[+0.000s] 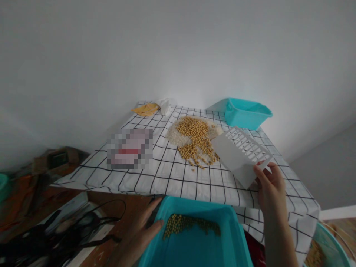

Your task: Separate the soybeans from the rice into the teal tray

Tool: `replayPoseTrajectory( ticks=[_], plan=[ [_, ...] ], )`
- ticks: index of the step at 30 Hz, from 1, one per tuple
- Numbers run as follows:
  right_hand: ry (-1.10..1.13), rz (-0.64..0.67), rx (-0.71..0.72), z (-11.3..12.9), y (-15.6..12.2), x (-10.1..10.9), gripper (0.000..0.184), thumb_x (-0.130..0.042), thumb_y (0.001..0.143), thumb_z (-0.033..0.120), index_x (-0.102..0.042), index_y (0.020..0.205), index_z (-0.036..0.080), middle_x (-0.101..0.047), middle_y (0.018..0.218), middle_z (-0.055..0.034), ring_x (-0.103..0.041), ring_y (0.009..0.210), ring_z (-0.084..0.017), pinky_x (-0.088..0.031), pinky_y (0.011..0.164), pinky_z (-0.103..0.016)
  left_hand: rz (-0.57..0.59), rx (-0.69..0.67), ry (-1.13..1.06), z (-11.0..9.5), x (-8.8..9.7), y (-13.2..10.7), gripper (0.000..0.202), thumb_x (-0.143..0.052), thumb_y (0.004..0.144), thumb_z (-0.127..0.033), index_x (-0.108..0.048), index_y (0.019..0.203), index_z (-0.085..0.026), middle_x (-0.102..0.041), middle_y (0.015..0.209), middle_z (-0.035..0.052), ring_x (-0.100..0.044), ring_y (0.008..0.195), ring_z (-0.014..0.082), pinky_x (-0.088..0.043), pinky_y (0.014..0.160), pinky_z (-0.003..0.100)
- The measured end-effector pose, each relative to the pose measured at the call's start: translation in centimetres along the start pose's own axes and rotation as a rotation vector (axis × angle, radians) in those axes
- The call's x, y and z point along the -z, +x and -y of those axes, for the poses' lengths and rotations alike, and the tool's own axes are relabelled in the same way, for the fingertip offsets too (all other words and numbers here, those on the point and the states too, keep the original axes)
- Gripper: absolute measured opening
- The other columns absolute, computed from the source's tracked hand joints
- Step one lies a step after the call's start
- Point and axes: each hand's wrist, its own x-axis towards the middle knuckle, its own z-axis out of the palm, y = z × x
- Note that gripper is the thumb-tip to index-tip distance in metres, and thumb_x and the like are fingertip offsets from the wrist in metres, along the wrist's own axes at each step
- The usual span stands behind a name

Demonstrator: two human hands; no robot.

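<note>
My right hand [268,181] is closed on the near right corner of a white plastic board with slots [236,154]. The board is tilted over the table, its far left edge beside a pile of yellow soybeans [194,135]. Pale grains [178,135], like rice, lie around and under the beans. Below the table's front edge is a teal plastic bin [194,250] with some beans [180,223] along its far inner wall. My left hand [139,231] is at the bin's left side, thumb over the rim and fingers outside it.
A checked cloth [161,176] covers the table against the wall. At the back right stands another teal bin [246,113]; a yellow cloth [146,109] lies back left. A blurred-out pink item [130,148] is on the left. Cables [91,226] and boxes lie below left.
</note>
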Motion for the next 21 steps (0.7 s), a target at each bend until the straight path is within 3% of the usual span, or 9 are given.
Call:
replayPoseTrajectory(
  ticks=[4, 9, 14, 21],
  plan=[
    [0.003, 0.041, -0.028, -0.3, 0.3, 0.4, 0.03, -0.081, 0.068, 0.032, -0.059, 0.087, 0.023, -0.069, 0.084, -0.0001, -0.061, 0.064, -0.013, -0.046, 0.055, -0.021, -0.001, 0.042, 0.001, 0.1, -0.1, -0.1, 0.052, -0.058, 0.077, -0.037, -0.066, 0.126, -0.023, -0.068, 0.133, 0.0055, -0.056, 0.128, 0.0329, -0.046, 0.107, 0.045],
    [0.016, 0.052, -0.018, -0.2, 0.2, 0.4, 0.029, -0.081, 0.069, 0.032, -0.06, 0.086, 0.023, -0.069, 0.087, -0.0012, -0.061, 0.066, -0.012, -0.047, 0.056, -0.021, -0.006, 0.022, -0.013, 0.6, -0.3, 0.0, 0.057, -0.055, 0.078, -0.035, -0.063, 0.13, -0.014, -0.064, 0.137, 0.0134, -0.055, 0.129, 0.0328, -0.041, 0.11, 0.048],
    [0.037, 0.072, -0.015, -0.2, 0.1, 0.3, 0.029, -0.082, 0.068, 0.031, -0.061, 0.086, 0.023, -0.069, 0.086, -0.001, -0.061, 0.067, -0.013, -0.049, 0.058, -0.023, 0.016, 0.023, -0.032, 0.0, -0.1, -0.1, 0.053, -0.057, 0.077, -0.036, -0.066, 0.127, -0.024, -0.067, 0.134, 0.0059, -0.056, 0.129, 0.0321, -0.044, 0.109, 0.045],
    [0.027, 0.095, -0.025, -0.3, 0.2, 0.6, 0.028, -0.081, 0.07, 0.031, -0.06, 0.088, 0.023, -0.069, 0.084, -0.0016, -0.062, 0.068, -0.014, -0.049, 0.059, -0.023, -0.013, 0.033, 0.007, -0.9, 0.2, -0.2, 0.048, -0.06, 0.076, -0.034, -0.07, 0.123, -0.025, -0.07, 0.13, 0.005, -0.059, 0.125, 0.0334, -0.048, 0.105, 0.045]
  ],
)
